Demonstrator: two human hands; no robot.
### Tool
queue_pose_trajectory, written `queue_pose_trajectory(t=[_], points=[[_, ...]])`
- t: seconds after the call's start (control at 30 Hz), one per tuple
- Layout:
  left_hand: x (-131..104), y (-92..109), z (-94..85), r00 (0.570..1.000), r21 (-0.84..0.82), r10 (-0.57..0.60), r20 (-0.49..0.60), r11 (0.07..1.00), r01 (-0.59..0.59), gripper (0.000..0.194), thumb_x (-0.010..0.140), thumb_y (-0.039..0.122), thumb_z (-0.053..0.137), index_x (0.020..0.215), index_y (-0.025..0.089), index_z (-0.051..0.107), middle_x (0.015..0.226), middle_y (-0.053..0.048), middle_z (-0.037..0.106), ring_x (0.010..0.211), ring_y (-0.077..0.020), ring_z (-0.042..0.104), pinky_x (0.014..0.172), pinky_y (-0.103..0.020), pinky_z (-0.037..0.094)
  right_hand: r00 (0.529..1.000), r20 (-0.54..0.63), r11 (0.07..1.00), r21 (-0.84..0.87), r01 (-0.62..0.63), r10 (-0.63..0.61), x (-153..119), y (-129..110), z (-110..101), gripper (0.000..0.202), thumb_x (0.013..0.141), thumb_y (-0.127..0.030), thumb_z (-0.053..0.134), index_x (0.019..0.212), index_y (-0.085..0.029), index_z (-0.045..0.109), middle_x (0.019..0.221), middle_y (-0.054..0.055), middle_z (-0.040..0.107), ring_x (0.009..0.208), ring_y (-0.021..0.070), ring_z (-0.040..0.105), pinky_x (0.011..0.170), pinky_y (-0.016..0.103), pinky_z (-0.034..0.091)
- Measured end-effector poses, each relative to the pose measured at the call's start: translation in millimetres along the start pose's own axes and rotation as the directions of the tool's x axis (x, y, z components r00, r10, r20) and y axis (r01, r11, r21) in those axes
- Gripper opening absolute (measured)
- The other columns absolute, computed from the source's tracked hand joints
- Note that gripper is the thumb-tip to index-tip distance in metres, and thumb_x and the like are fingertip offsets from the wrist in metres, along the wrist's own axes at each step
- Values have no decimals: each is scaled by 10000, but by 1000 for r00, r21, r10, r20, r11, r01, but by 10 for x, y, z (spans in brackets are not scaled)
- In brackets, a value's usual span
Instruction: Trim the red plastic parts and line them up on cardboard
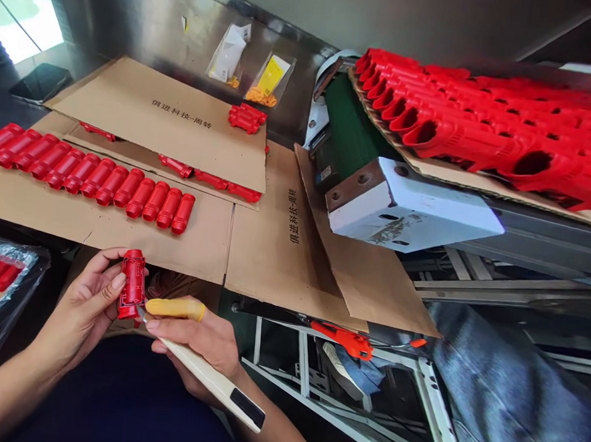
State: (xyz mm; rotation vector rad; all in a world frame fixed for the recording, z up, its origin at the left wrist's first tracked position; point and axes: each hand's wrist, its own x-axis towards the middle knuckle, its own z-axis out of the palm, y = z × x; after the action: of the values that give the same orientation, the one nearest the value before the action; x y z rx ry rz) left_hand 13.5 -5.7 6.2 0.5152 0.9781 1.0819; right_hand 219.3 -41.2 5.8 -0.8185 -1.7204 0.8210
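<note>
My left hand is closed around a red plastic housing, held upright between thumb and fingers with its hollow, ribbed side facing me. My right hand grips a knife with a long cream handle and a black end. Its short metal blade meets the lower edge of the housing, partly hidden by the fingers. A yellow finger cot covers my right index finger. Beyond my hands, a row of similar red housings lies on the cardboard.
Stacked red parts sit on cardboard over a green conveyor belt, right. A cardboard sheet covers more parts. Orange-handled cutters lie at the table edge. A plastic-lined box stands left; a person's denim-clad leg is right.
</note>
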Motion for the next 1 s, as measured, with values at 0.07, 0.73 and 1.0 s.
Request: queue_pose_trajectory(t=[0.07, 0.73, 1.0], points=[[2, -1, 20, 1000, -12, 3, 10, 1000, -3, 446, 810, 335, 958, 1206, 261, 767, 1021, -62, 803, 780, -165, 739, 691, -231, 642, 1000, -12, 1000, 28, -7, 7, 3, 25, 27, 257, 1053, -233, 721, 1305, -259, 769, 1212, 97, 842, 1061, 219, 826, 920, 335, 702], [16, 5, 26, 1000, -13, -12, 11, 1000, 12, 383, 827, 357, 940, 1167, 271, 785, 973, -53, 775, 711, -154, 701, 677, -254, 648, 999, -6, 998, 60, -33, 34, 30, 0, -12, 220, 1045, -223, 733, 1260, -251, 769, 1172, 83, 853, 1054, 208, 819, 916, 326, 684], [21, -1, 31, 998, -9, -61, -33, 998, 60, 449, 769, 369, 989, 1134, 223, 772, 1005, -79, 806, 777, -175, 752, 689, -243, 654, 980, 165, 977, -164, 137, -110, 100, 58, -100, 227, 1048, -177, 695, 1271, -202, 726, 1137, 127, 838, 991, 233, 792, 881, 355, 681]])
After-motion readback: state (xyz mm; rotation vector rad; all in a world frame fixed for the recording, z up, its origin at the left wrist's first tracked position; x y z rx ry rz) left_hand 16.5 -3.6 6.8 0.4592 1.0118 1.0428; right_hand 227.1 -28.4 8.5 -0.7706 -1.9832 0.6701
